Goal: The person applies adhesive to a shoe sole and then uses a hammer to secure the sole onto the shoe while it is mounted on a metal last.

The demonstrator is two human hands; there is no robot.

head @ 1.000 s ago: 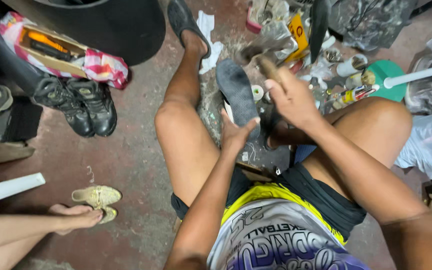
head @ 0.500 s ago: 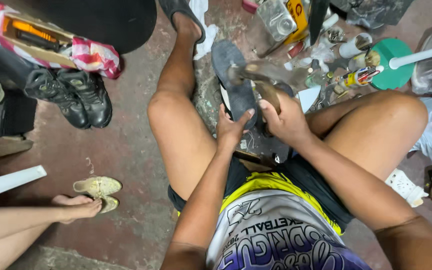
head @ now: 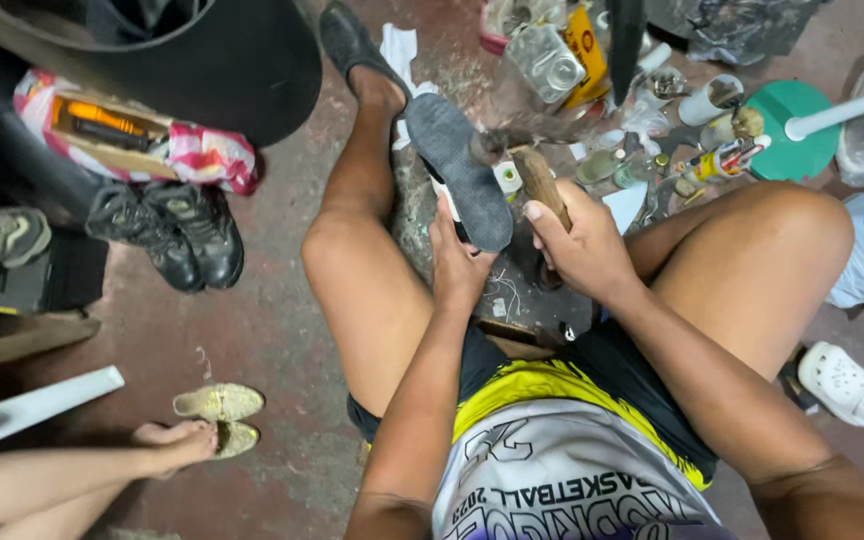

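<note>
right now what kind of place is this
Likely an informal shoe-repair spot on a stained concrete floor: the left hand steadies a dark upturned shoe sole, the right hand grips a wooden-handled hammer, black lace-up boots wait nearby.

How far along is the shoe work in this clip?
Done: cannot tell; the shoe sits sole-up. In hand: left hand steadies it while right hand holds a wooden-handled hammer, head blurred at the sole. Left: black boots lie untouched nearby.

A stained reddish concrete floor [head: 252,330], evenly lit, with black boots [head: 177,235] at nine o'clock and bottles [head: 632,165] at one.
</note>
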